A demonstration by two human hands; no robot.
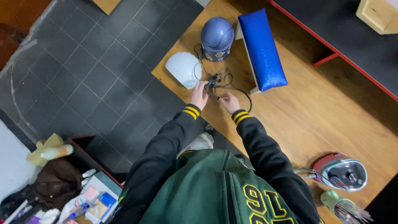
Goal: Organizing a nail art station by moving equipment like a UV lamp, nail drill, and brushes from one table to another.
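My left hand is closed around a small black device with a black cable trailing from it over the wooden table. My right hand pinches the cable just below the device. Both arms wear black sleeves with yellow-striped cuffs. A white dome-shaped lamp lies just left of my left hand, at the table's corner. Behind the hands stands a blue-violet dome-shaped device.
A blue padded arm rest lies behind and right of the hands. A red and silver device and a green holder of thin tools sit at the table's near right. A dark tiled floor and a cluttered box lie to the left.
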